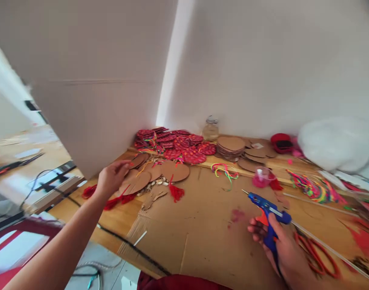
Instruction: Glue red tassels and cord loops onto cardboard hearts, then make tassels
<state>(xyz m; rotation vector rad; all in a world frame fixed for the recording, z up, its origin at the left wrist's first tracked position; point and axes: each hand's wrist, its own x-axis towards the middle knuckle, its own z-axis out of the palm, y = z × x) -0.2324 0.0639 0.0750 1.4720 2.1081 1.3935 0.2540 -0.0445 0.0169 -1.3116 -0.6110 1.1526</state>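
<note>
With your right hand [281,246] wrapped around the blue glue gun [266,207] near the worktop's [117,219] front edge, aim its nozzle away while your left hand [111,178], curled on the cardboard cutout [137,183] by the left edge (hold unclear), takes one piece.

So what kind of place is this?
Probably a craft table in a room corner. The right hand grips a blue glue gun, the left hand is at brown cardboard cutouts, and red patterned ornaments are piled by the wall.
</note>
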